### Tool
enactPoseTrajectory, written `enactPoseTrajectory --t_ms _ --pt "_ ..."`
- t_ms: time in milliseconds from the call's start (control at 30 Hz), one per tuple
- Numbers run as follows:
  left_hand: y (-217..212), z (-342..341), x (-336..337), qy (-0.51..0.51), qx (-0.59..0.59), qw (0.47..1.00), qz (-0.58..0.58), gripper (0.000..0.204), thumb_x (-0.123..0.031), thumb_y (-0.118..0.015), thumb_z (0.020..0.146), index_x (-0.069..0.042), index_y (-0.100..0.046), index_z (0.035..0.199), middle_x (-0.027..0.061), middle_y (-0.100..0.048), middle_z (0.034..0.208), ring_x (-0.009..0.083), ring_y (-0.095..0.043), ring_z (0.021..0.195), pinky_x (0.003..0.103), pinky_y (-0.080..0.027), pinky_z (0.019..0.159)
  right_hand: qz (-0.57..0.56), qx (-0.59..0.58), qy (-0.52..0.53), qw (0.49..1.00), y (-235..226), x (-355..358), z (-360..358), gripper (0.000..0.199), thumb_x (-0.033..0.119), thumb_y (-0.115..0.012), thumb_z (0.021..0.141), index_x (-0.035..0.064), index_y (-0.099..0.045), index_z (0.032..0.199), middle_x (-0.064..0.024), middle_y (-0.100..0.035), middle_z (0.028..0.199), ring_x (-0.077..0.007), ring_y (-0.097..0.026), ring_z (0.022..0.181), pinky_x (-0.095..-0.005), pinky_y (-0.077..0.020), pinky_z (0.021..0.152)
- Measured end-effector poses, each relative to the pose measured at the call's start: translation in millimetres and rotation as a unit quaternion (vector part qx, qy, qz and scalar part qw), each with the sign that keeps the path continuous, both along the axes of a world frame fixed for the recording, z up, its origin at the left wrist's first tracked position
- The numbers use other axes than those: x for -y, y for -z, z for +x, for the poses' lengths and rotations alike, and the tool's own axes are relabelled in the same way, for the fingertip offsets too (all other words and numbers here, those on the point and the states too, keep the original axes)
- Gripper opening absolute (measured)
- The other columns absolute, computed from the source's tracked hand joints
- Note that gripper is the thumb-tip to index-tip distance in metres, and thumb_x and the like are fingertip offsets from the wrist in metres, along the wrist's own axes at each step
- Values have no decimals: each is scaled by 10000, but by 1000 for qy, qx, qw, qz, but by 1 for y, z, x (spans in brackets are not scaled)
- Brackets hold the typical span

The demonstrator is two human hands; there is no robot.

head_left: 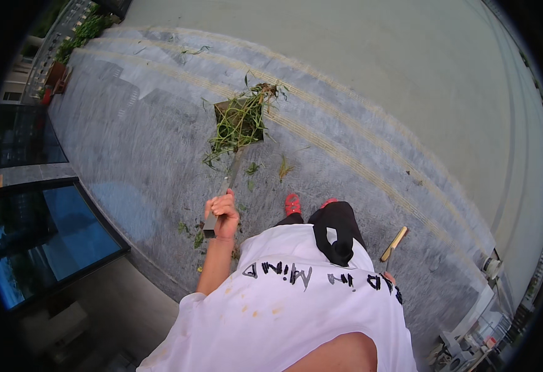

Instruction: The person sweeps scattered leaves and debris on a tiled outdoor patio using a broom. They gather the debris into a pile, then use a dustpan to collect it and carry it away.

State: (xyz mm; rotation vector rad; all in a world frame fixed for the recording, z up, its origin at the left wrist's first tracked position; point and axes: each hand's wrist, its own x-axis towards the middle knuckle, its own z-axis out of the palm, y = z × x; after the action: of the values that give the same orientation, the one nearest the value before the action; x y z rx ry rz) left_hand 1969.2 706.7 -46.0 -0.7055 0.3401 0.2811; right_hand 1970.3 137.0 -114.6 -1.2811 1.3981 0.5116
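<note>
My left hand (223, 211) is closed round the grey metal handle (234, 168) of a dustpan-like scoop (220, 110), held out in front of me. A tangle of green weeds (240, 124) fills the scoop and spills over its edges, with a brown root clump at the far end. On my right, my right hand (390, 277) shows only in part past the edge of my shirt. Just beyond it is a slim tool with a pale yellow wooden part (395, 243); a thin grey piece runs from it toward that hand. The grip itself is mostly hidden.
Loose weed scraps (192, 234) and a dry tuft (285, 167) lie on the grey paving (160, 136). Yellowish ridged strips (321, 146) cross it. Dark glass panels (54, 229) stand at left, planters (57, 77) far left, and assorted items (470, 347) lower right.
</note>
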Motion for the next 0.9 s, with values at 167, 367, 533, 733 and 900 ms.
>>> enactPoseTrajectory --t_ms 167,367,533,733,900 --pt "-7 92 -29 -2 -5 1000 28 381 7 -485 769 155 -316 1077 66 -446 651 149 -509 517 261 -484 464 59 26 165 984 27 0 87 152 40 -515 787 84 -410 685 11 -416 504 -98 -397 364 -235 -344 320" --pt "11 272 -70 -46 -5 999 -2 387 12 -503 757 137 -301 1062 68 -446 649 163 -514 522 274 -499 477 134 60 341 928 58 8 239 176 53 -498 806 98 -399 668 24 -407 490 -93 -389 360 -223 -342 321" --pt "-21 363 -86 -90 11 996 -16 391 -3 -510 759 139 -300 1057 73 -445 662 163 -514 522 276 -502 478 186 75 426 882 72 -3 397 199 63 -485 821 109 -389 653 35 -400 479 -89 -382 356 -212 -341 322" --pt "-25 480 -122 -90 -5 996 4 366 -7 -499 769 137 -316 1051 67 -447 666 156 -518 536 272 -500 479 262 101 429 859 97 -64 593 228 76 -468 840 123 -378 635 47 -391 466 -84 -374 352 -200 -340 323" --pt "11 583 -184 -52 4 998 21 343 -35 -484 777 154 -346 1028 59 -451 673 142 -520 550 256 -495 488 290 152 287 900 119 -143 719 155 109 -480 850 131 -393 724 61 -427 503 -55 -422 395 -198 -354 349"
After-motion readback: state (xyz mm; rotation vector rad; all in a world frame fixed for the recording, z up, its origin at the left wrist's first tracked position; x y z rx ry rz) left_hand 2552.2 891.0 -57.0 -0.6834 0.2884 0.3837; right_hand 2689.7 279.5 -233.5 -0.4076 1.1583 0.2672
